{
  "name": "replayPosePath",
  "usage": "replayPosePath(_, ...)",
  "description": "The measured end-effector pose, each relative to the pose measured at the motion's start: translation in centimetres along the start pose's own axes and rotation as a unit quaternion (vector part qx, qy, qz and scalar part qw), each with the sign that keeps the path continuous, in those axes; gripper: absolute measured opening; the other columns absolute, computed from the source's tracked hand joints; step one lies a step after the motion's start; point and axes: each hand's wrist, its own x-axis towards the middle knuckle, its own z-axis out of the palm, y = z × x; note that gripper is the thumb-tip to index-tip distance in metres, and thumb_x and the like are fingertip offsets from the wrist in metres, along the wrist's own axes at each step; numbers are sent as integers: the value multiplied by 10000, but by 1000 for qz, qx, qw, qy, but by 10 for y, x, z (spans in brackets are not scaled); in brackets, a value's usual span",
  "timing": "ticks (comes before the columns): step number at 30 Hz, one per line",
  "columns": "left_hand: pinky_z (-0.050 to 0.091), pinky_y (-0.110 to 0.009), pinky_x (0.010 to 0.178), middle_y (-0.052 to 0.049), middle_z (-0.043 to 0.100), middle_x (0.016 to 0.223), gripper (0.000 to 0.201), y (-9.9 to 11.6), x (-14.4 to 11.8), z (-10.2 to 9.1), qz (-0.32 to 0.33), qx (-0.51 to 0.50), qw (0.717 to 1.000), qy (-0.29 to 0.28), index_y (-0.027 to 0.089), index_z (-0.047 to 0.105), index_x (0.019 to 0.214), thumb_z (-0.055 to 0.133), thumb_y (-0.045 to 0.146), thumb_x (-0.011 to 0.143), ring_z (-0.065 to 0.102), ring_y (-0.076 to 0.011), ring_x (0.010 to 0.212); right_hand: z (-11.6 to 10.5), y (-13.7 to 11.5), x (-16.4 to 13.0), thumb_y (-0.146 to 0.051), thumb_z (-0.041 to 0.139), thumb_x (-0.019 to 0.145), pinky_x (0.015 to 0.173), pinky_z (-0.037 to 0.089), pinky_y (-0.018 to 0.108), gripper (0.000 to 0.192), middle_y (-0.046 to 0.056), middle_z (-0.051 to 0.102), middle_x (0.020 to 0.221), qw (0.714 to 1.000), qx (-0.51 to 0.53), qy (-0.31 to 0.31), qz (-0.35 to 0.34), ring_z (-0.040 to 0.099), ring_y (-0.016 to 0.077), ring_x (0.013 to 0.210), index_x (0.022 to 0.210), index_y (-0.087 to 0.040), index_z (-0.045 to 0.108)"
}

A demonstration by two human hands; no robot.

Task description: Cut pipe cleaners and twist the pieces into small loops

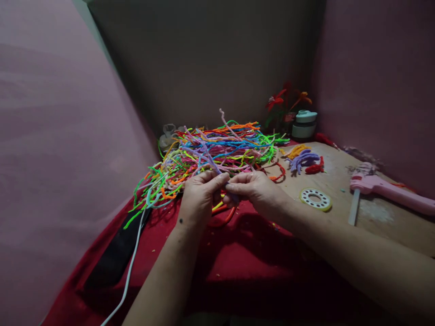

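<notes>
Fuzzy pipe cleaners (220, 149), matt cloth table cover (244, 258), smooth plastic glue gun (384, 186)

Left forearm (168, 267): bare, rising obliquely across the near edge of the bench (238, 260).
Left wrist (192, 219): marked by a small dark spot.
Left hand (200, 194): fingers bent, thumb pressed toward forefinger in a pinch.
Right forearm (340, 240): bare, slanting inward from the bench's near right corner.
Right hand (253, 188): fingers curled, likewise pinching.
Fingertips (222, 178): the two hands' tips close together.
</notes>
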Motion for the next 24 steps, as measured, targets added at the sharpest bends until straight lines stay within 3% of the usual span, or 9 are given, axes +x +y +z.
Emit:
replayPosePath(5, 248, -163, 374, 78, 389, 442, 253, 5, -2, 2, -5, -18, 1000, 6, 154, 521, 641, 721, 306, 669, 303, -28, 368, -2, 4, 2, -257, 739, 616, 561, 455, 264, 174, 46, 658, 570, 998, 44, 20, 37, 575, 112, 506, 665, -106, 667)
replayPosePath(12, 253, -154, 357, 70, 416, 429, 264, 5, -3, 1, 18, 13, 1000, 14, 150, 500, 601, 708, 293, 680, 324, -32, 368, 0, 2, 0, -243, 705, 641, 547, 447, 248, 147, 43, 651, 560, 999, 36, 12, 35, 563, 99, 492, 659, -99, 679)
replayPosePath(16, 273, -156, 344, 66, 458, 429, 249, 4, -1, 1, -4, 32, 999, 24, 150, 532, 630, 723, 308, 647, 357, -38, 350, 1, 1, 2, -201, 655, 658, 546, 440, 244, 107, 43, 649, 544, 999, 20, 23, 34, 560, 97, 481, 620, -101, 664)
replayPosePath(20, 258, -160, 326, 49, 481, 406, 232, 8, -3, 2, -1, 109, 993, 48, 137, 549, 587, 693, 302, 663, 365, -41, 322, -1, 2, 4, -180, 633, 658, 523, 423, 239, 98, 37, 638, 526, 999, 5, 35, 41, 538, 89, 451, 596, -105, 645)
replayPosePath(24, 291, -160, 361, 42, 497, 433, 205, 12, -7, -2, 37, 216, 976, 6, 129, 575, 594, 676, 279, 691, 389, -43, 371, -3, 2, 5, -161, 623, 648, 508, 410, 230, 91, 22, 614, 496, 999, 10, 37, 27, 527, 87, 441, 572, -112, 622)
